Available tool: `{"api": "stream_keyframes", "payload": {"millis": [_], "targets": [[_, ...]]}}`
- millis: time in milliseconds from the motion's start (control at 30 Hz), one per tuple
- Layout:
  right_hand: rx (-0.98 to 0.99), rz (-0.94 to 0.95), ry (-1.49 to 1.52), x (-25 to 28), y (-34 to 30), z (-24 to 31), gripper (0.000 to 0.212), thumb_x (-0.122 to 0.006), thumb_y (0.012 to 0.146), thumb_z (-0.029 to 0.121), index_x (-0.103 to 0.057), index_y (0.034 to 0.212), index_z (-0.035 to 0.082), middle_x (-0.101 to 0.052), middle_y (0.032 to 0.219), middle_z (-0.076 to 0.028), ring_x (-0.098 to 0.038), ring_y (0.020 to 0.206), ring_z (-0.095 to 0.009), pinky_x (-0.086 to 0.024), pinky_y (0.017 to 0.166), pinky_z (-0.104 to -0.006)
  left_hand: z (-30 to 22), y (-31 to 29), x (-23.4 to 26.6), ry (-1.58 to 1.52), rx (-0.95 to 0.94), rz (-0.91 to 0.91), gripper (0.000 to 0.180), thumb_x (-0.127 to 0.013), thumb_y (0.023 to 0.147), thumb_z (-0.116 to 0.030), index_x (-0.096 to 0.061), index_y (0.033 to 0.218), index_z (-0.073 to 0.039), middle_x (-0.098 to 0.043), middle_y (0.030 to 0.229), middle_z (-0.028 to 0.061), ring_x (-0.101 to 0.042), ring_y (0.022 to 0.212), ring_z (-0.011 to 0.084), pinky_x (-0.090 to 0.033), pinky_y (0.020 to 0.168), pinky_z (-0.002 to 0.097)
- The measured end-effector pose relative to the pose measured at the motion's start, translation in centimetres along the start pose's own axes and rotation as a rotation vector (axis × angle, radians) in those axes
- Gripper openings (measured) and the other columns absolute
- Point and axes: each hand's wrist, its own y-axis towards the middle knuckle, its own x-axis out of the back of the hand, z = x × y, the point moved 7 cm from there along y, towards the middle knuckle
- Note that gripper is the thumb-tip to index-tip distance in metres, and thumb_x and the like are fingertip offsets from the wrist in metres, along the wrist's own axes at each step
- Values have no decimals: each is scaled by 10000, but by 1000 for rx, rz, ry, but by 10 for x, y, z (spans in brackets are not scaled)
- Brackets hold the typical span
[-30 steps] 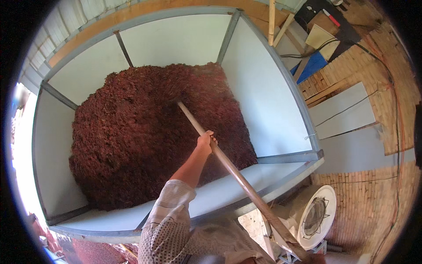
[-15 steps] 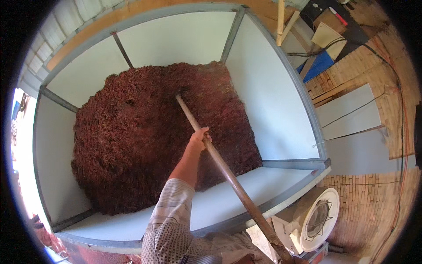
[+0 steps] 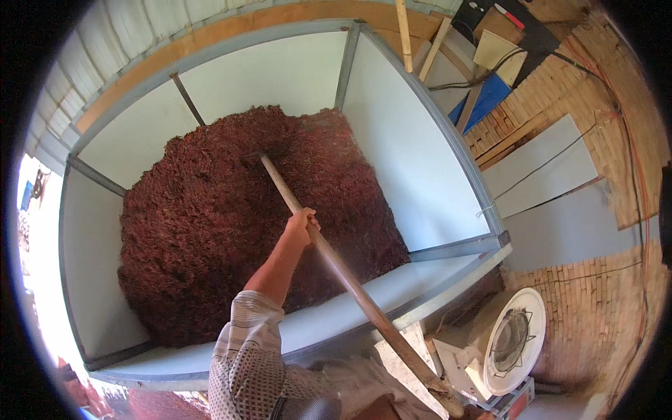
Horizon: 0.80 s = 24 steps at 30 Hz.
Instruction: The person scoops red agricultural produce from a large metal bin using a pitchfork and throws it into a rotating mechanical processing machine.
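Observation:
My left hand (image 3: pixel 302 225) is closed around a long wooden handle (image 3: pixel 346 276), partway along it. The handle slants from the lower right up into a heap of dark red, loose, crumbly-looking material (image 3: pixel 203 224). Its far end is sunk in the heap, so the tool's head is hidden. Around the heap stands a large white-walled bin (image 3: pixel 423 140) with a grey metal frame. At the bottom edge, by the near end of the handle, only a skin-toned sliver shows; it may be my right hand, but its fingers are out of sight.
Outside the bin's near right corner stands a machine with a round white dish-shaped front and wire guard (image 3: pixel 509 339). Pale panels (image 3: pixel 535 168) lie on slatted flooring (image 3: pixel 574 301) to the right, with cables (image 3: pixel 630 140) running across. Boards and a blue piece (image 3: pixel 486 98) are at the upper right.
My left hand and the handle have shifted slightly left in the view, and the handle's buried end sits a little lower. The heap's back edge now bulges higher near the middle. The whole view has turned slightly.

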Motion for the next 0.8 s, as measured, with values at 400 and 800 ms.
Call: {"api": "stream_keyframes", "payload": {"millis": [400,800], "targets": [[223,16,207,-2,22,-52,209,-697,687,275,-581,709,102,-568,566,-156,-562,524,-367,-419,477,-457,2,-53,20,-132,-120,94,212,-573,806,-97,-437,644,-74,-441,554,55,-445,477,199,-444,486,347],[506,-43,280,-30,105,-87,190,-696,688,197,-592,749,51,-576,583,-150,-552,503,-338,-426,472,-425,-16,-112,53,-285,-276,20,184,-569,770,-57,-433,652,-94,-385,555,33,-417,482,172,-413,487,341]]}}
